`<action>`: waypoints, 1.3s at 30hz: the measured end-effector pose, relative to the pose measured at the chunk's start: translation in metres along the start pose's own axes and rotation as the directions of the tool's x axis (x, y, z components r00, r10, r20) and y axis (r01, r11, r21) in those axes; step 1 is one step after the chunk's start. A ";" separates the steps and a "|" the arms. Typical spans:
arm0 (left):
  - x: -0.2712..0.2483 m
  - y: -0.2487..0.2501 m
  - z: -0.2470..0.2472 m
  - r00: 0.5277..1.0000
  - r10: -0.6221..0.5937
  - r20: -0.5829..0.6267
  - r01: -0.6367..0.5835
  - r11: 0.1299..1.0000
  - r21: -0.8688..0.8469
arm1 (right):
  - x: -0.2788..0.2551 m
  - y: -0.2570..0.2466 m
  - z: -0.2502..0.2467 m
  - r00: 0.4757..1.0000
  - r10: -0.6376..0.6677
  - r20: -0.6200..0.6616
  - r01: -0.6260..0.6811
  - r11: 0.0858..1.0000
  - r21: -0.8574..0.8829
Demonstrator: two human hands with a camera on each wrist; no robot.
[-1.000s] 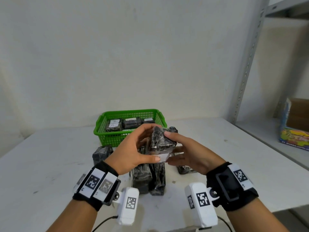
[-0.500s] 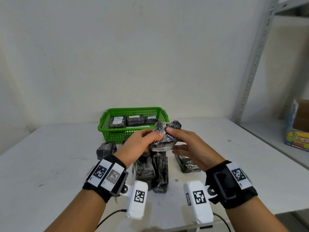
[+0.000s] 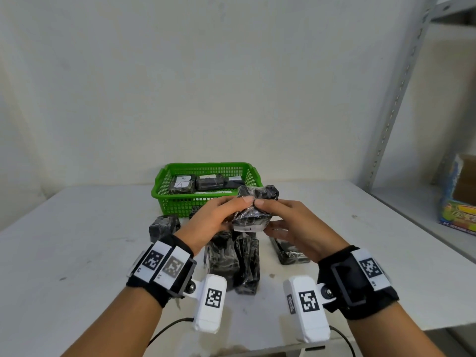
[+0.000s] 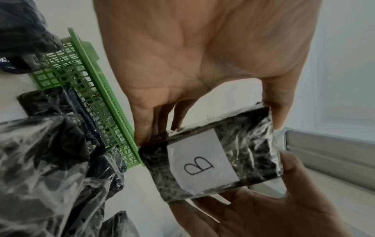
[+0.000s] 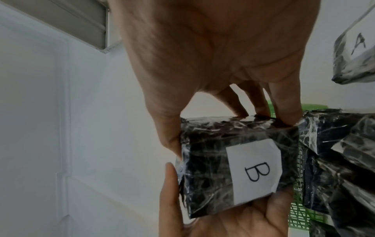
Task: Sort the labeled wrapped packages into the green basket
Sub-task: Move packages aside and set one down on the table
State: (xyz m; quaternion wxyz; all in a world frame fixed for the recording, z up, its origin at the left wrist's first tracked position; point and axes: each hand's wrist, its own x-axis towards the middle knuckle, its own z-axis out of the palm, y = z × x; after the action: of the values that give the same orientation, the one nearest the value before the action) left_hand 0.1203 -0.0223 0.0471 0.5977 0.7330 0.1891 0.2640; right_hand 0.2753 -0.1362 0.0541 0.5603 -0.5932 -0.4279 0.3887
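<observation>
Package B (image 3: 251, 217), a black block in crinkled clear film with a white paper label (image 4: 199, 162) marked "B", is held up in the air between both hands, above the tabletop (image 3: 77, 253) and just in front of the green basket (image 3: 164, 199). The left hand (image 3: 213, 222) grips it with the thumb on one edge and the fingers (image 4: 162, 115) curled onto the opposite side. The right hand (image 3: 298, 228) pinches it too, its fingers (image 5: 284, 102) pressed on the top edge and the thumb against the side. The label faces down towards the wrists.

The green basket stands at the middle of the tabletop's far edge and already holds several wrapped packages (image 3: 208, 182) in a row, the leftmost labelled "A" (image 3: 180, 184). Under the hands, near the tabletop's centre, two black wrapped packages (image 3: 231, 264) stand side by side, touching. Another (image 3: 163, 226) sits just left of them, near the basket's front left corner, and a flat one (image 3: 289, 251) lies to their right. A metal shelf unit (image 3: 401, 104) stands beyond the right edge, with a colourful box (image 3: 458, 202) on it.
</observation>
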 end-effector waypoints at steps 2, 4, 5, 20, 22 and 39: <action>0.001 -0.001 0.000 1.000 -0.016 0.008 0.016 1.000 -0.011 | -0.001 -0.001 0.000 1.000 -0.008 -0.011 0.008 1.000 -0.018; 0.002 0.000 0.001 0.999 -0.034 -0.031 0.033 0.999 -0.015 | -0.002 -0.001 0.000 1.000 0.000 0.001 0.000 0.999 -0.052; 0.003 0.000 0.001 0.998 -0.051 -0.038 0.050 0.998 -0.027 | -0.003 0.000 -0.001 1.000 0.002 0.009 -0.002 0.998 -0.067; 0.017 0.002 0.014 0.974 -0.181 -0.139 0.123 0.930 -0.345 | -0.002 0.017 -0.049 0.975 -0.135 -0.179 0.139 0.990 0.015; 0.021 0.005 0.019 0.978 -0.083 -0.193 0.022 0.954 -0.299 | -0.004 0.013 -0.057 0.974 -0.129 -0.186 0.131 0.991 0.000; 0.083 -0.006 0.088 0.969 -0.244 -0.037 0.220 0.921 -0.321 | 0.017 0.013 -0.100 0.957 0.034 -0.290 0.011 0.988 0.151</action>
State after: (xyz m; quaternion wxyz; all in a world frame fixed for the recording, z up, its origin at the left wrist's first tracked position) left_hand 0.2397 -0.0400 0.0422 0.7262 0.5902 0.2527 0.2458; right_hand 0.3760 -0.1534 0.0489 0.6583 -0.6023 -0.3065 0.3317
